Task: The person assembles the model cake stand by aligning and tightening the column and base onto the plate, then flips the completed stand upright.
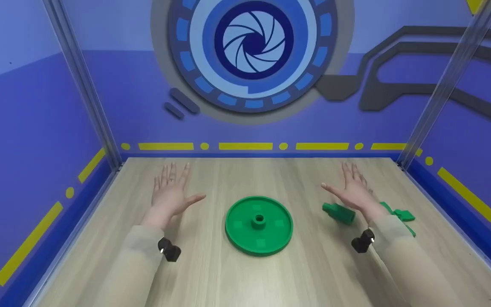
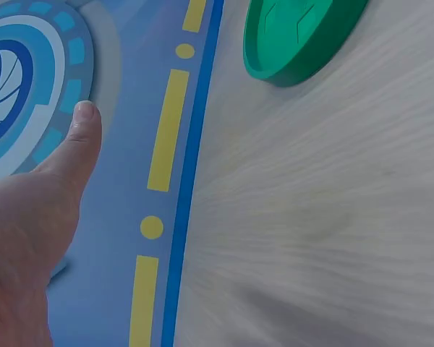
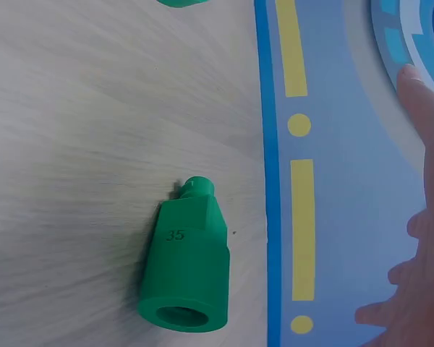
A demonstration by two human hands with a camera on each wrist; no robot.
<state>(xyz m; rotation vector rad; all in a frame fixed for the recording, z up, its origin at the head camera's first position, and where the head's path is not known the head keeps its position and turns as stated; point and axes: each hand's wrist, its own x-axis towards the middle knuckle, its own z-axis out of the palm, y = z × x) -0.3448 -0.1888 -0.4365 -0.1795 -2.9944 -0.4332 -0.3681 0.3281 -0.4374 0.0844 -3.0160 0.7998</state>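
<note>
A round green dish [image 1: 241, 238] with a raised rim and a holed hub at its centre lies on the wooden table between my hands. My left hand [image 1: 169, 198], fingers spread, is held to its left and holds nothing. To the dish's right, my right hand [image 1: 355, 194] is likewise spread and bare of any object. Just below that hand, a green bottle-shaped part [image 1: 338, 213] lies on its side; in the right wrist view it bears "35" and a hole in its wide end. Flat green pieces [image 1: 404, 215] lie partly hidden behind my right wrist.
Blue panels wall the table at the back and both sides, with a yellow dashed band [image 1: 245, 146] low on them. Metal posts [image 1: 88, 85] rise at the two back corners. Each wrist wears a small black camera [image 1: 169, 250].
</note>
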